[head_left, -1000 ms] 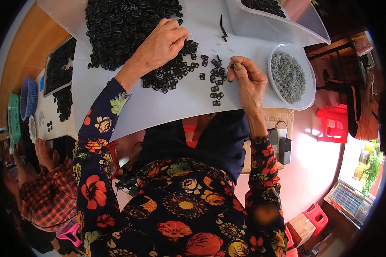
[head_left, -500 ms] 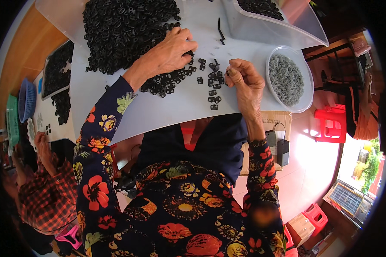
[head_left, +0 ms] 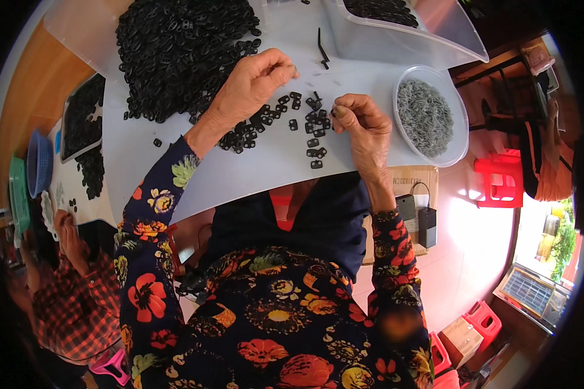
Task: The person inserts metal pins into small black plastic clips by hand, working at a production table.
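My left hand (head_left: pixel 256 81) hovers over the table beside a big heap of black oval plastic parts (head_left: pixel 175 58), thumb and fingers pinched together. Whatever they hold, if anything, is too small to make out. Under its wrist lies a spread of small black two-holed pieces (head_left: pixel 243 137). My right hand (head_left: pixel 366 129) is closed in a pinch at the right, with a tiny dark bit showing at its fingertips that I cannot name. Just left of it sits a loose cluster of black two-holed pieces (head_left: pixel 316 121).
A clear round bowl (head_left: pixel 464 126) of small grey pieces (head_left: pixel 425 113) stands right of my right hand. Behind are a clear plastic bin (head_left: pixel 386 52) with black parts and a thin black rod (head_left: pixel 322 48). At far left, a person in a checked sleeve (head_left: pixel 78 311) sits at another table.
My left hand has lifted from the edge of the heap, and its fingers have come together in a pinch. My right hand keeps its pinch beside the cluster. The whole view has shifted slightly.
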Available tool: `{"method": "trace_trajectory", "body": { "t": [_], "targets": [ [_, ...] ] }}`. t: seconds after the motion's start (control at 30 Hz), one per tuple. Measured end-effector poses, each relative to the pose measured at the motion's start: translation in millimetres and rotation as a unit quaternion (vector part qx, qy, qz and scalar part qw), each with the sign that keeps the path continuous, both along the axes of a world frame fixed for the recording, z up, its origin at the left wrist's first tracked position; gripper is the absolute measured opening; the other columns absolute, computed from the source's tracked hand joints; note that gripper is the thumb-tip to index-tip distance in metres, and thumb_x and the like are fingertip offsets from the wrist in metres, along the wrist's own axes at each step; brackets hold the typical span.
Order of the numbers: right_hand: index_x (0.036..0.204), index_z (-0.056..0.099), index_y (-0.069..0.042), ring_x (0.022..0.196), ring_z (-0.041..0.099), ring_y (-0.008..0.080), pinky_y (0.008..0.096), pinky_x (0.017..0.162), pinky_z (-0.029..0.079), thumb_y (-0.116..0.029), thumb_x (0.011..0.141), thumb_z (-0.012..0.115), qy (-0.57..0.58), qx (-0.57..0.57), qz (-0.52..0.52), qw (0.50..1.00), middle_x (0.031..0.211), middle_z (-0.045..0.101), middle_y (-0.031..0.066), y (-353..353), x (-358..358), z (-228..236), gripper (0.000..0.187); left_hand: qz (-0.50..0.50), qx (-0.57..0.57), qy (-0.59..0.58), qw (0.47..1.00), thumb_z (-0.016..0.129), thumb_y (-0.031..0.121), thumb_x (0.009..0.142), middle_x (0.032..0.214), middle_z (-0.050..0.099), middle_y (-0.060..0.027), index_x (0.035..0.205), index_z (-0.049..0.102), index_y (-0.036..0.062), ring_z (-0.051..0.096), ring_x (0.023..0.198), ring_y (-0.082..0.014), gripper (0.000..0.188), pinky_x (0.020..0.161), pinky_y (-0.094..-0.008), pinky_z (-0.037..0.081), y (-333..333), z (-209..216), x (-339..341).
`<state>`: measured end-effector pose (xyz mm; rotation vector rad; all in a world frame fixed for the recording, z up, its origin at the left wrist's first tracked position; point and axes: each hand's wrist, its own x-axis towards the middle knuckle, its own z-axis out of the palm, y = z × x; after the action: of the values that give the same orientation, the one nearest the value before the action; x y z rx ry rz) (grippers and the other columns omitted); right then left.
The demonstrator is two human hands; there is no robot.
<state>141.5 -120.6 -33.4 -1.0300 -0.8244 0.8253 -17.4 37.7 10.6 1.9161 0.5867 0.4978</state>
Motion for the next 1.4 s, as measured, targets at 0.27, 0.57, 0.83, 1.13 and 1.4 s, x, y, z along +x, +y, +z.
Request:
{"method": "trace_trajectory", "body": {
  "t": [0.27,0.57,0.83,1.13,1.4],
  "targets": [
    [0.1,0.063,0.002,0.067,0.056,0.0069,0.0207,0.065,0.046,-0.001,0.088,0.061,-0.013,-0.005,-0.023,1.0,0.082,0.062,0.0012,1,-1,5,0.012,-0.058,-0.397,-0.19,0.896,0.05,0.022,0.094,0.069,0.057,-0.006,0.095,0.059,-0.001,0.055,0.077,-0.0188,0.025,0.072,-0.0282,0.045,-27,-17,15],
    [0.101,0.062,0.002,0.074,0.056,0.0067,0.0208,0.07,0.047,-0.001,0.088,0.061,-0.026,-0.009,-0.024,0.999,0.086,0.062,0.0003,1,-2,6,0.014,-0.061,-0.401,-0.137,0.904,0.048,0.017,0.094,0.078,0.059,-0.0063,0.099,0.058,-0.0029,0.056,0.078,-0.0151,0.023,0.073,-0.0279,0.046,-34,-19,17],
    [0.101,0.063,0.0,0.075,0.054,0.0057,0.0203,0.07,0.046,-0.003,0.088,0.062,-0.007,0.01,-0.048,0.999,0.086,0.061,-0.0008,1,-2,5,0.014,-0.028,-0.188,-0.088,0.978,0.053,0.01,0.088,0.073,0.061,-0.002,0.096,0.059,-0.0006,0.054,0.067,-0.0076,0.015,0.065,-0.0225,0.045,-42,-19,23],
    [0.099,0.063,0.001,0.071,0.056,0.0068,0.0205,0.066,0.046,-0.002,0.088,0.062,-0.011,0.01,-0.033,0.999,0.085,0.062,0.0006,1,0,2,0.012,-0.009,-0.093,-0.057,0.994,0.058,0.007,0.084,0.069,0.057,0.0024,0.092,0.06,-0.0002,0.046,0.061,-0.0031,0.011,0.055,-0.0202,0.039,-46,-15,25],
    [0.099,0.063,0.001,0.071,0.056,0.0068,0.0205,0.066,0.046,0.001,0.088,0.059,-0.028,0.001,0.004,1.0,0.085,0.063,0.0009,2,-2,5,0.012,-0.034,-0.107,-0.09,0.99,0.057,0.012,0.086,0.071,0.056,0.0033,0.095,0.061,0.0004,0.046,0.065,-0.0038,0.015,0.059,-0.0206,0.039,-39,-15,24]
  ]
}}
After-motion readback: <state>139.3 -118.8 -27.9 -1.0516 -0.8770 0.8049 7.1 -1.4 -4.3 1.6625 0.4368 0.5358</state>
